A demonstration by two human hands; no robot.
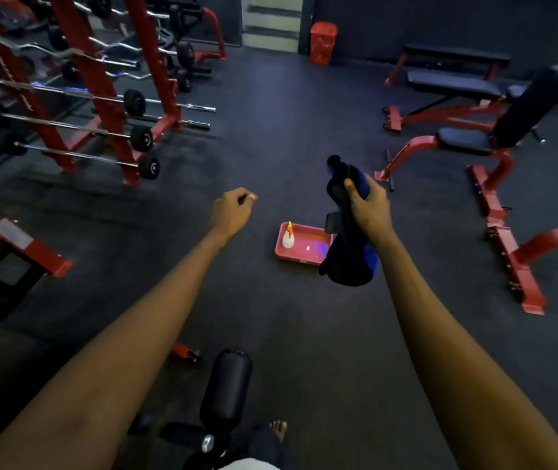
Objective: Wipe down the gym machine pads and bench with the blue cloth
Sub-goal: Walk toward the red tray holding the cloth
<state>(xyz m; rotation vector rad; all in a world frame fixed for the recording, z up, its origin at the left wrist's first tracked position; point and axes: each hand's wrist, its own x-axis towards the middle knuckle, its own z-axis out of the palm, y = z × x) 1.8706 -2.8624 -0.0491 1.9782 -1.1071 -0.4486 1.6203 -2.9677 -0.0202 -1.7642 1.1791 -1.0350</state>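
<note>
Blue cloth [347, 259] clamped in the right hand [369, 206], fingers and thumb curled round its bunched upper part. Hangs limp and folded in mid-air above the floor.

Nearest, at the bottom edge: one black padded roller [226, 388], cylindrical and smooth-skinned, with one bare foot [279, 429] near it on the right.

Further out, left hand [233, 212], fingers curled in on nothing, well apart from the right.

Beyond the hands, one red rectangular plastic tray [299, 260] on dark, matt, grainy rubber floor [270, 147], right end hidden behind the cloth's hanging end. Holds one white squeeze bottle [287, 238] with a red-and-yellow tip, at its left end.

Wide open floor around the tray and on towards the back.

Right edge lined by three red-framed benches [457, 84] with black padding. Left edge lined by a red steel rack [102, 106] of chrome barbells [67, 125], too overlapped to count.

Farthest, one red mesh bin [323, 42] against the dark wall [440, 18].
</note>
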